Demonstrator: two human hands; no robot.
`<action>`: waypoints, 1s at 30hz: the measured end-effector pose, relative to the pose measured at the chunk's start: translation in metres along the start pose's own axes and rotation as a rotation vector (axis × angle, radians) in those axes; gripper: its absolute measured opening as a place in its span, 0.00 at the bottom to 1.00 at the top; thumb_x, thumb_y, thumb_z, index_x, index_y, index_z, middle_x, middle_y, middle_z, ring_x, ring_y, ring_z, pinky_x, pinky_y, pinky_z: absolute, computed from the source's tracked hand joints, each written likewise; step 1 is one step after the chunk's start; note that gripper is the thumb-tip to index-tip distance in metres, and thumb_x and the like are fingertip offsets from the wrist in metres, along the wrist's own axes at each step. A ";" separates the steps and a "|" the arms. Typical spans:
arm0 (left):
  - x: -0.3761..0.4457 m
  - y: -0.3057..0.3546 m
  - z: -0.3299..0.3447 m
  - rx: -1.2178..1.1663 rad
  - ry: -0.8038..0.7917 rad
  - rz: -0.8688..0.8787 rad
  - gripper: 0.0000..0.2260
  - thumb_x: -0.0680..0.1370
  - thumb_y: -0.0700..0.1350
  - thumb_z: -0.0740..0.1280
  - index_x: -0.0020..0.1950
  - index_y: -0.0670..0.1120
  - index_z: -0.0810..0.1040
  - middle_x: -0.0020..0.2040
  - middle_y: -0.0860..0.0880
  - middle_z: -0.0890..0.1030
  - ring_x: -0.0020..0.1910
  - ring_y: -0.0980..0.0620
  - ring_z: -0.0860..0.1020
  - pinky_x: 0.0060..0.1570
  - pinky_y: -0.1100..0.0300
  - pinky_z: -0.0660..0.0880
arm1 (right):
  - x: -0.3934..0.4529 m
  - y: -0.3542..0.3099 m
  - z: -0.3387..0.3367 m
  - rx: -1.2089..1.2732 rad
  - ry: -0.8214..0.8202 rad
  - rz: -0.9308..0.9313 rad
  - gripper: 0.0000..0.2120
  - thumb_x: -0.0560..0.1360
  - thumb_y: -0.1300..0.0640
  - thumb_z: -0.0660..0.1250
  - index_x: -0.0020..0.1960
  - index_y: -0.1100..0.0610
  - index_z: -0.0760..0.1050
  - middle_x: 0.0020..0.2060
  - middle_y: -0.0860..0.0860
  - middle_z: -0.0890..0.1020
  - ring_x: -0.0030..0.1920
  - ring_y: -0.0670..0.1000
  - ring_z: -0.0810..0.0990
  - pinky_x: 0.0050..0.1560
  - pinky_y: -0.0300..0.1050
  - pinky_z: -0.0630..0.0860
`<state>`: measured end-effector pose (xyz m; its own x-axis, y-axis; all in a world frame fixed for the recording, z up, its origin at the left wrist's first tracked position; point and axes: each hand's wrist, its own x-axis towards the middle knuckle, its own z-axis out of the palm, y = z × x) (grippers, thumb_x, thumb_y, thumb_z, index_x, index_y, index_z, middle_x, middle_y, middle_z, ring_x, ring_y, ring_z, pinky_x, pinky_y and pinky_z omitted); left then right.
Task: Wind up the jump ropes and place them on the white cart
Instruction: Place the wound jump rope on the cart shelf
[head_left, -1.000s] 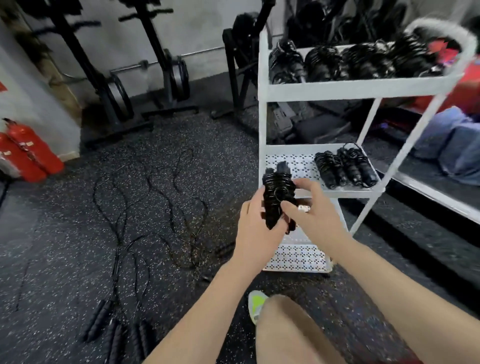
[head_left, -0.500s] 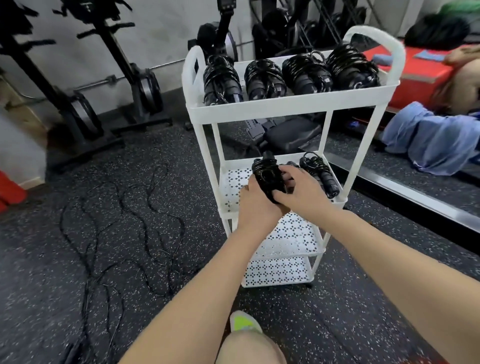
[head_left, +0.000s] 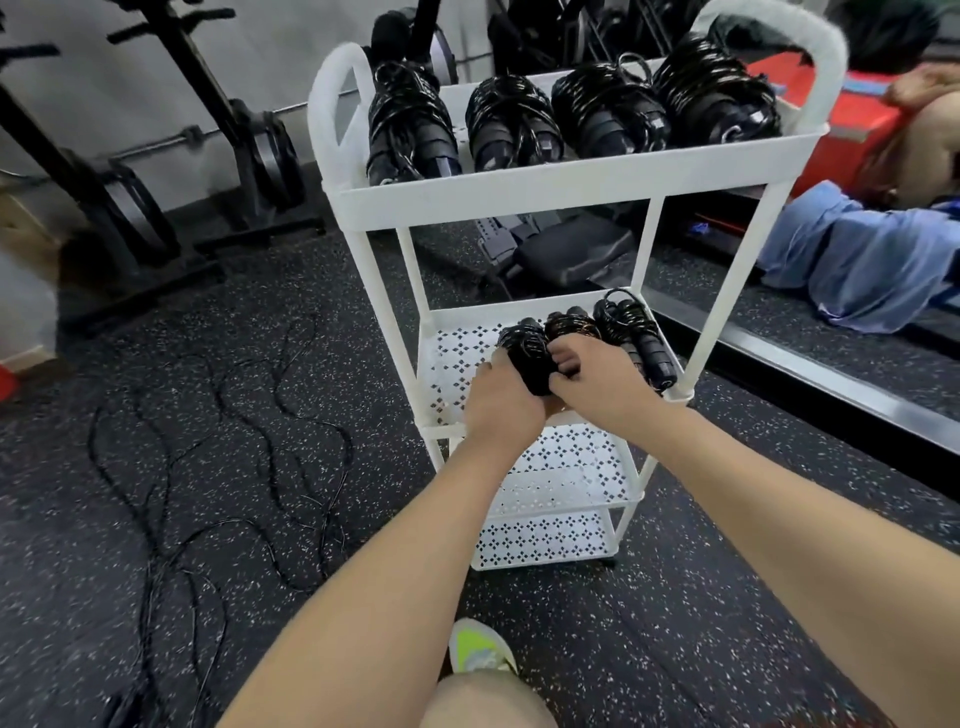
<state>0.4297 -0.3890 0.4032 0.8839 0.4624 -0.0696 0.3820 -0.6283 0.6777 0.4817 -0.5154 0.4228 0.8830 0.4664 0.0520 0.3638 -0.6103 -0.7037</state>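
A white three-tier cart stands in front of me. Several wound black jump ropes lie side by side on its top shelf. On the middle shelf, two wound ropes lie at the right. Both hands hold a wound black jump rope just over that shelf, to the left of those two. My left hand grips its near end from the left and my right hand grips it from the right. Unwound black ropes sprawl over the floor at the left.
Black weight racks with plates stand along the back wall at the left. A blue cloth lies at the right beside a red mat. A mirror edge runs along the floor right of the cart. My green shoe is below.
Both hands have carried the wound rope forward from mid-air to the cart's middle shelf and lowered it beside the two ropes there. The view has moved closer to the cart.
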 end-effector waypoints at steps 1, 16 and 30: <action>-0.002 0.000 -0.001 0.023 -0.014 0.007 0.35 0.70 0.57 0.79 0.69 0.45 0.69 0.60 0.45 0.76 0.58 0.44 0.76 0.55 0.45 0.78 | -0.002 0.000 0.000 -0.001 -0.003 0.000 0.20 0.76 0.60 0.68 0.68 0.57 0.76 0.56 0.51 0.82 0.54 0.47 0.78 0.56 0.36 0.72; -0.106 -0.050 -0.078 0.120 0.069 0.266 0.17 0.77 0.42 0.70 0.66 0.50 0.78 0.62 0.49 0.80 0.63 0.47 0.76 0.62 0.47 0.75 | -0.088 -0.089 0.032 -0.024 -0.117 -0.172 0.07 0.79 0.62 0.65 0.52 0.53 0.79 0.40 0.44 0.79 0.42 0.47 0.77 0.38 0.29 0.68; -0.201 -0.315 -0.152 0.083 0.106 -0.308 0.20 0.81 0.48 0.69 0.73 0.48 0.74 0.62 0.49 0.81 0.58 0.48 0.80 0.61 0.50 0.78 | -0.129 -0.135 0.247 -0.206 -0.718 -0.122 0.08 0.81 0.53 0.66 0.57 0.54 0.79 0.51 0.50 0.83 0.47 0.50 0.81 0.50 0.45 0.77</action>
<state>0.0905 -0.1892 0.3154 0.6925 0.6980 -0.1822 0.6512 -0.4963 0.5741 0.2457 -0.3355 0.3360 0.4482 0.7979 -0.4031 0.5570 -0.6019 -0.5722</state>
